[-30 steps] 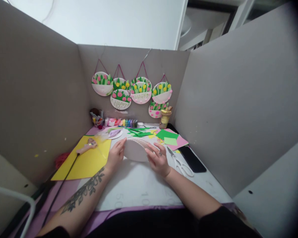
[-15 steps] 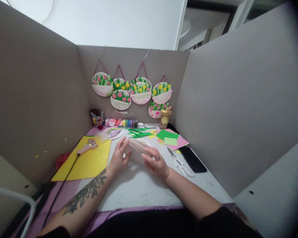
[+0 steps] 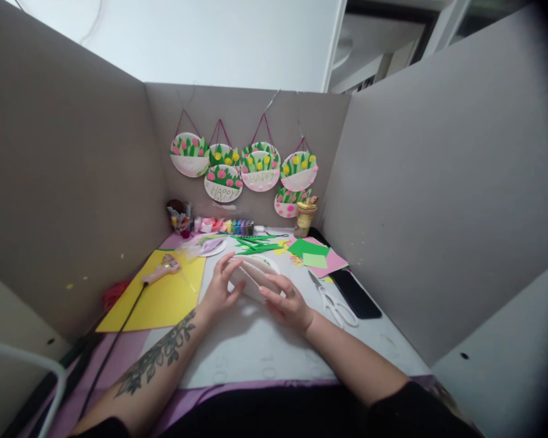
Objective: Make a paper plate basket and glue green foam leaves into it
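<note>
A white paper plate piece point(image 3: 256, 274) is held up off the white table mat point(image 3: 237, 353), near the middle, between my two hands. My left hand point(image 3: 221, 289) grips its left edge, with the fingers on top and the thumb at the near side. On the right edge is my right hand point(image 3: 285, 301), its fingers bent round the plate. The piece looks like two layers with a narrow gap at the top edge. A white round plate shows partly behind it.
Scissors point(image 3: 335, 304) and a black phone point(image 3: 356, 295) lie right. A glue gun point(image 3: 162, 271) rests on yellow sheets point(image 3: 164, 304) left. Green strips point(image 3: 256, 244), coloured paper point(image 3: 308, 248) and paint pots point(image 3: 237, 227) are behind. Decorated plates point(image 3: 260, 170) hang on the back panel.
The plate piece has tilted slightly between my hands, and the gap at its top edge looks a little different. Both hands keep nearly the same place.
</note>
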Demonstrator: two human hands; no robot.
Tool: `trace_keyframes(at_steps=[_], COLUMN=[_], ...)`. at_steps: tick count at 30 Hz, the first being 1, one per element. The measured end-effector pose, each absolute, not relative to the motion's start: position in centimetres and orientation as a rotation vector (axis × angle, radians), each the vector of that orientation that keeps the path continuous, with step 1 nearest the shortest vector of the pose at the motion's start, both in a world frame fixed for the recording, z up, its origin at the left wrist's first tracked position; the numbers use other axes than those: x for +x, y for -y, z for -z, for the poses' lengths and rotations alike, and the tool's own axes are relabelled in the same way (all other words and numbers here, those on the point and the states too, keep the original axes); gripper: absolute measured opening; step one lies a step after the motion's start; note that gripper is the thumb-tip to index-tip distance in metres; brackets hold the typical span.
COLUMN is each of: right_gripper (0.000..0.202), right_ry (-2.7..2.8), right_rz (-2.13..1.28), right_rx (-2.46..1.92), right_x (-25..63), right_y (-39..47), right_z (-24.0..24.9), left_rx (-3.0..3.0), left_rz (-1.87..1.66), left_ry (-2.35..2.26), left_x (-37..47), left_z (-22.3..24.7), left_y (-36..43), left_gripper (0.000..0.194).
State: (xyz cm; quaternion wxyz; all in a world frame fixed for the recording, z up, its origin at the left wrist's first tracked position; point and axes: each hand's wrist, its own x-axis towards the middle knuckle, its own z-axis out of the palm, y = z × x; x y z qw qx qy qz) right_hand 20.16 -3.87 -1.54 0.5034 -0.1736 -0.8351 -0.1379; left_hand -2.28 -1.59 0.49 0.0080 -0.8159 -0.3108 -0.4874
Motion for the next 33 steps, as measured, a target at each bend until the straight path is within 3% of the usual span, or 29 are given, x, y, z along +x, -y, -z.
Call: trace_keyframes(at_steps=[20, 33], right_gripper=[0.069, 0.058], right_ry=[1.974, 1.981], right_rz=[0.094, 0.073], right_rx=[-0.459, -0.563], right_x=[20.39, 20.39], right_y=[3.77, 3.9], right_z=[1.77, 1.39], left_rx=[-2.637, -2.662], left_rz=[1.546, 1.535], left_ry=[0.822, 0.782], left_x=[-2.63, -2.71], left_z=[-0.49, -0.32], left_y=[1.41, 1.32], left_gripper=[0.057, 0.06])
